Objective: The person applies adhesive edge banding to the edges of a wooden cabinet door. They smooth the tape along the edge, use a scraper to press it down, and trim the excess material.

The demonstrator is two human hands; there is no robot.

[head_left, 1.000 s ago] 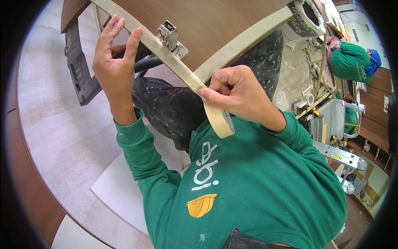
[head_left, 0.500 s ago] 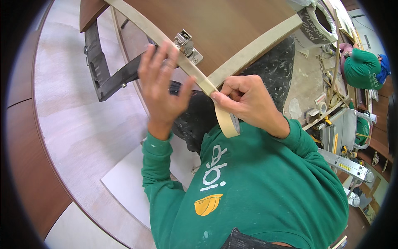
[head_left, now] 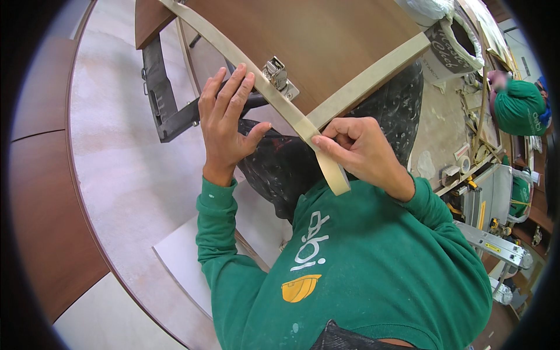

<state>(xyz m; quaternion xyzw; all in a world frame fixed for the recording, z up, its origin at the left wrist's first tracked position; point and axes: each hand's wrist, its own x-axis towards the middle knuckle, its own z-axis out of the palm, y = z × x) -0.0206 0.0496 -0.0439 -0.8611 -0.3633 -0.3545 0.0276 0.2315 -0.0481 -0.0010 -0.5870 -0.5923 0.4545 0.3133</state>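
Note:
A brown wood panel (head_left: pixel 344 41) with pale edges lies over my lap, a metal hinge (head_left: pixel 279 79) fixed near its left edge. Cream masking tape (head_left: pixel 333 174) runs along that left edge and curves down past the near corner. At this corner my right hand (head_left: pixel 370 154) pinches the tape between thumb and fingers; the fingertips behind it are partly hidden. My left hand (head_left: pixel 228 119) is open, fingers stretched, with its fingertips by the panel's left edge below the hinge. It holds nothing.
A black metal frame (head_left: pixel 160 96) stands left of the panel. Beyond its right corner is a bag-lined bin (head_left: pixel 446 55). Farther right are a person in green (head_left: pixel 518 108), an aluminium ladder (head_left: pixel 496 242) and wood scraps. A white board (head_left: pixel 189 256) lies at lower left.
My left hand was blurred across the panel's edge and now rests steadier beside it, fingers straighter. My right hand keeps its pinch on the tape. The whole view has shifted slightly.

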